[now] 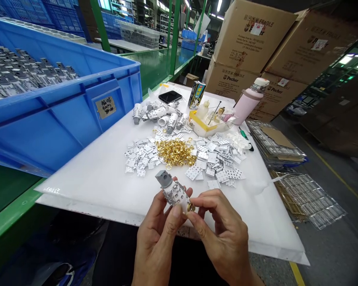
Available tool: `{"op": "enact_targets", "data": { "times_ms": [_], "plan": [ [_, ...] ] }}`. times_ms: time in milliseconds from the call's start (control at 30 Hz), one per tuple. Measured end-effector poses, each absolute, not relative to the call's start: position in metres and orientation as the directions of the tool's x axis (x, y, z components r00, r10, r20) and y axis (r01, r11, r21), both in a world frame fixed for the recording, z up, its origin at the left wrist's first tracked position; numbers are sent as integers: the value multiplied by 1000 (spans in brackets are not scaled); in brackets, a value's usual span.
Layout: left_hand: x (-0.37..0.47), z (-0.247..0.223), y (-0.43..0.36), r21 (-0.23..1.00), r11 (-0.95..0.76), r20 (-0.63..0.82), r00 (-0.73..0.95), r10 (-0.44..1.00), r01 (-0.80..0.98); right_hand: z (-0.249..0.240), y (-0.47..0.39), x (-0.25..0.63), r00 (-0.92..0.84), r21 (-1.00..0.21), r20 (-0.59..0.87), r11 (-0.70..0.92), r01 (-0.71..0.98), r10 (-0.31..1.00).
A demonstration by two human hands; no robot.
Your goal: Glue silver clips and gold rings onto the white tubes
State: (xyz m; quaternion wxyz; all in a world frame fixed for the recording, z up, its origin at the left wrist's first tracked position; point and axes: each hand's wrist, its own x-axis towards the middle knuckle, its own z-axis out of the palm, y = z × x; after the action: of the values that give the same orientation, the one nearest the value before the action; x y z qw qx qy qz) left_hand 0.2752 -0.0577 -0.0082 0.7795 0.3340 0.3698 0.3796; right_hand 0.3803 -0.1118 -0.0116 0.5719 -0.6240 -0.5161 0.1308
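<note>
A small white and grey cylindrical plastic part [176, 192] with a blocky grey end and square studs tilts up to the left between my hands. My left hand [159, 232] is closed around its body. At the lower right end of the part sits a gold ring [191, 207], pinched by the thumb and index finger of my right hand [222, 230]. Just beyond my hands lies a heap of gold rings [176, 152]. White flat pieces with small square holes form piles left [141, 155] and right [219, 157] of it. More cylindrical parts [159, 115] lie farther back.
A blue crate [113, 95] full of similar parts stands at the left. On the white table [107, 178] are a phone [170, 97], a drink carton [197, 95], a yellow-edged tray [207, 129] with small bottles and a pink bottle [248, 104]. Cardboard boxes [244, 35] are stacked behind.
</note>
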Motion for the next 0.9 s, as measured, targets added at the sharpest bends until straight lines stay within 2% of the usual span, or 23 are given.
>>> {"op": "enact_targets", "data": {
  "times_ms": [233, 433, 567, 633, 767, 900],
  "plan": [
    [274, -2, -52, 707, 588, -392, 475, 788, -392, -15, -126, 387, 452, -859, 385, 135, 493, 805],
    [273, 11, -39, 688, 624, -413, 508, 756, -370, 18, -123, 427, 595, -830, 402, 3, 558, 696],
    [272, 15, -29, 645, 718, -472, 603, 643, -262, 47, -60, 470, 647, -827, 483, 64, 559, 590],
    [271, 20, -25, 672, 701, -437, 638, 634, -237, 53, -18, 496, 677, -812, 515, 45, 582, 525],
    [267, 29, -23, 780, 594, -371, 617, 694, -199, 46, 50, 540, 775, -808, 500, -115, 579, 388],
    [262, 28, -18, 821, 549, -363, 598, 714, -157, 35, 79, 559, 771, -765, 496, -220, 605, 399]
  ]
}}
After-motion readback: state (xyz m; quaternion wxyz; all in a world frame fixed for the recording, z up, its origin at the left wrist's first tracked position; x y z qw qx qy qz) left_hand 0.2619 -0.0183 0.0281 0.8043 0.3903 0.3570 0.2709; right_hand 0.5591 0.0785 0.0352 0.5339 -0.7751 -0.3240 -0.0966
